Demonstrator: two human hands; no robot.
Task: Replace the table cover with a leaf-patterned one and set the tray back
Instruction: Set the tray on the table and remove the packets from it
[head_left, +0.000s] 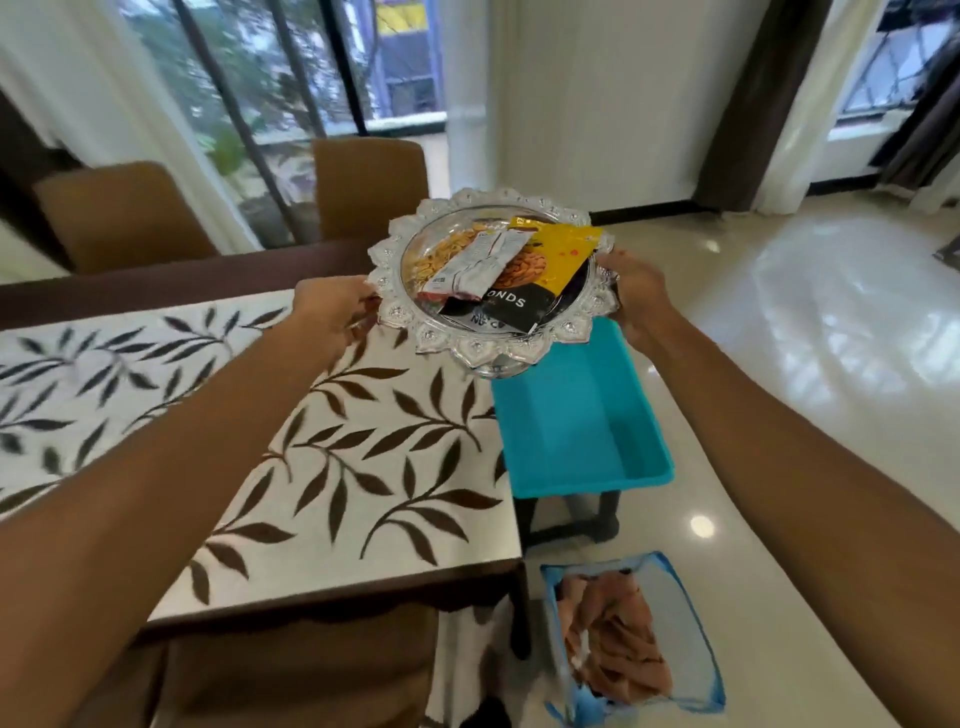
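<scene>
Hands (335, 312) grip tray (498, 343) rim

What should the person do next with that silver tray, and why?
Probably swing the silver tray leftward and lower it onto the leaf-patterned cover: left hand and right hand grip its rim, it hangs above the blue tub, and the cover already lies spread.

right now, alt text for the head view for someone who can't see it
The left hand and right hand hold a silver tray of snack packets by its rim over the edge of the leaf-patterned table cover. A blue tub stands beside the table, and a bag of peach cloth lies on the floor.
</scene>
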